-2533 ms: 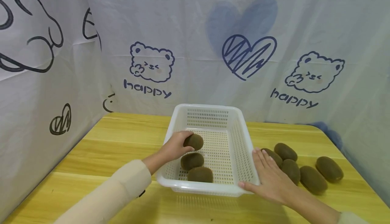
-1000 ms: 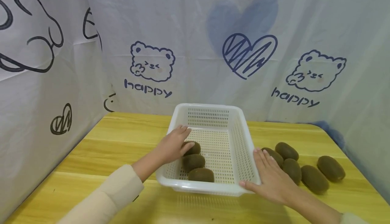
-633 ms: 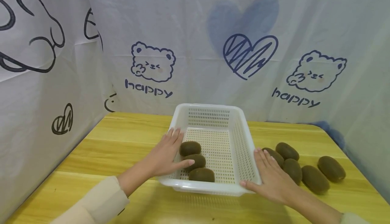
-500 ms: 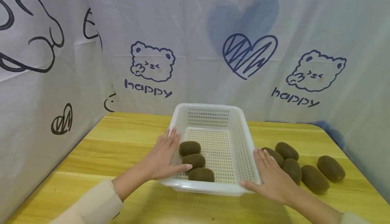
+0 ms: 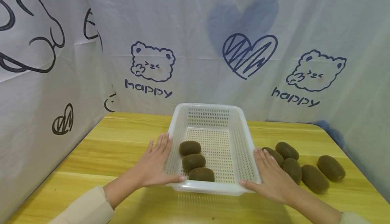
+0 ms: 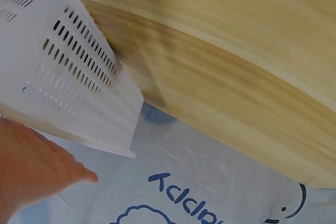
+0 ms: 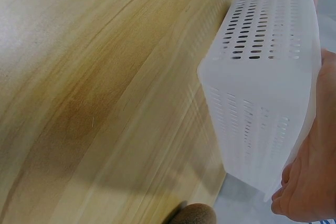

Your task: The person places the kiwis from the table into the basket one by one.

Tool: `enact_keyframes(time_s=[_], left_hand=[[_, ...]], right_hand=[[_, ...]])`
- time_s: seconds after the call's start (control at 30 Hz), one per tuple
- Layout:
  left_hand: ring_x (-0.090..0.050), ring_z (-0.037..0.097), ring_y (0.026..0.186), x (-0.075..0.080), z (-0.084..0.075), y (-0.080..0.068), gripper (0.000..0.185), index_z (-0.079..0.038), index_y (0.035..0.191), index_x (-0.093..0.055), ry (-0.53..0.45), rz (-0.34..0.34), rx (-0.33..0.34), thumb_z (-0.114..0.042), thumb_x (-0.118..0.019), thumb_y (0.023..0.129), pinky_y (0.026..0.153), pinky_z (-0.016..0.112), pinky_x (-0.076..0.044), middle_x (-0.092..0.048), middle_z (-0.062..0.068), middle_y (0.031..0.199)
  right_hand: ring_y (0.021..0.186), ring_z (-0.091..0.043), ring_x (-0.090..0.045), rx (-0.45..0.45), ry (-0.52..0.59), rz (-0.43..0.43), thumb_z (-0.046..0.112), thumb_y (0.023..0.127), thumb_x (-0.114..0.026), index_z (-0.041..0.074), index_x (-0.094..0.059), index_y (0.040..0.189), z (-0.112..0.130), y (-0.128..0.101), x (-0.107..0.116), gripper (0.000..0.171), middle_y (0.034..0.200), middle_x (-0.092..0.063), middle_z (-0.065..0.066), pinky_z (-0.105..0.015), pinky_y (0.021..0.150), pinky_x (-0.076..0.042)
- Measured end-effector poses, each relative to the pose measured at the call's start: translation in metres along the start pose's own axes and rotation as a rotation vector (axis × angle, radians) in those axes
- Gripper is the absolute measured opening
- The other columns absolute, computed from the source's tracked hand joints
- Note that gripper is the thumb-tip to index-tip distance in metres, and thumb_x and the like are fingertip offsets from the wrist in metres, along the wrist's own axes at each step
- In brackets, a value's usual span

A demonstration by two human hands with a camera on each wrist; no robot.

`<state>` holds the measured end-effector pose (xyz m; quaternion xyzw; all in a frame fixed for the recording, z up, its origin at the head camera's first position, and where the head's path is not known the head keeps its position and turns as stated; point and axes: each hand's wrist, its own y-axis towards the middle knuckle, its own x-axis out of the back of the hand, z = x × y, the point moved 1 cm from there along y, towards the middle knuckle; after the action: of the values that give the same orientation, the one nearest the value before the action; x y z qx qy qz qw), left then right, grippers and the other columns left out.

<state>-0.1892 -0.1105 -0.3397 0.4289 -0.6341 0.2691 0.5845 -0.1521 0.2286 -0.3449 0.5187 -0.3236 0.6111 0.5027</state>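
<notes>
A white perforated plastic basket (image 5: 210,187) sits on the wooden table. Inside it, three brown kiwis (image 5: 193,162) lie in a column along the left side. My left hand (image 5: 153,166) rests at the basket's near left corner, fingers straight along the left rim and thumb over the front rim. On the opposite side my right hand (image 5: 271,180) lies along the right rim, its fingers straight and its thumb at the front right corner. The left wrist view shows the basket's slotted side wall (image 6: 79,61) beside the hand; in the right wrist view the palm (image 7: 315,166) is against the rim.
Several more kiwis (image 5: 315,179) lie loose on the table (image 5: 122,139) to the right of the basket, some close beside my right hand. A white cloth (image 5: 195,47) with blue drawings hangs behind the table and at its sides.
My left hand has let go of the rearmost kiwi in the basket, drawn back to the left and come down on the left rim. The right hand has stayed in place.
</notes>
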Motion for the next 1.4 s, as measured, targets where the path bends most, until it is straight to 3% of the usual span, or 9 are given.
enact_keyframes(time_s=[0.63, 0.73, 0.83, 1.07, 1.27, 1.4], left_hand=[[-0.004, 0.038, 0.143, -0.002, 0.003, -0.003, 0.122, 0.006, 0.146, -0.012, -0.069, 0.054, 0.082, -0.077, -0.055, 0.068, 0.116, 0.055, -0.008, -0.003, 0.023, 0.153], [-0.005, 0.038, 0.143, -0.002, 0.002, -0.003, 0.122, 0.007, 0.145, -0.013, -0.074, 0.060, 0.081, -0.077, -0.055, 0.068, 0.116, 0.054, -0.009, -0.004, 0.024, 0.153], [-0.006, 0.038, 0.143, -0.002, 0.002, -0.003, 0.121, 0.008, 0.145, -0.014, -0.074, 0.062, 0.079, -0.076, -0.055, 0.068, 0.116, 0.054, -0.010, -0.005, 0.025, 0.152], [-0.009, 0.041, 0.142, 0.001, 0.002, -0.004, 0.121, 0.010, 0.144, -0.016, -0.075, 0.061, 0.066, -0.077, -0.054, 0.069, 0.115, 0.055, -0.014, -0.008, 0.027, 0.152], [-0.010, 0.041, 0.142, 0.002, 0.002, -0.004, 0.121, 0.010, 0.144, -0.016, -0.081, 0.067, 0.067, -0.077, -0.054, 0.069, 0.115, 0.055, -0.015, -0.009, 0.027, 0.151], [-0.010, 0.040, 0.142, 0.002, 0.002, -0.004, 0.120, 0.010, 0.144, -0.016, -0.088, 0.070, 0.073, -0.076, -0.055, 0.069, 0.115, 0.054, -0.015, -0.009, 0.027, 0.152]], right_hand=[[0.137, -0.046, -0.022, 0.036, -0.044, -0.016, 0.062, 0.079, -0.057, -0.012, -0.023, 0.141, -0.002, -0.002, 0.005, 0.103, 0.148, -0.023, -0.030, -0.056, 0.111, -0.023], [0.137, -0.045, -0.022, 0.046, -0.012, -0.002, 0.061, 0.079, -0.058, -0.007, -0.022, 0.144, -0.006, -0.003, 0.011, 0.101, 0.150, -0.021, -0.026, -0.059, 0.109, -0.025], [0.136, -0.046, -0.023, 0.035, 0.086, -0.006, 0.056, 0.081, -0.061, -0.001, -0.018, 0.147, -0.015, -0.006, 0.020, 0.097, 0.152, -0.020, -0.023, -0.065, 0.103, -0.029], [0.129, -0.051, -0.031, 0.069, 0.240, -0.147, 0.034, 0.082, -0.069, 0.010, -0.023, 0.148, -0.046, -0.014, 0.021, 0.084, 0.149, -0.028, -0.023, -0.075, 0.090, -0.031], [0.119, -0.051, -0.043, 0.084, 0.208, -0.318, 0.025, 0.075, -0.077, 0.006, -0.036, 0.143, -0.069, -0.018, 0.006, 0.081, 0.139, -0.042, -0.028, -0.068, 0.086, -0.040], [0.113, -0.052, -0.047, 0.061, 0.195, -0.376, 0.023, 0.071, -0.080, 0.001, -0.042, 0.138, -0.079, -0.016, -0.002, 0.079, 0.134, -0.046, -0.030, -0.066, 0.082, -0.043]])
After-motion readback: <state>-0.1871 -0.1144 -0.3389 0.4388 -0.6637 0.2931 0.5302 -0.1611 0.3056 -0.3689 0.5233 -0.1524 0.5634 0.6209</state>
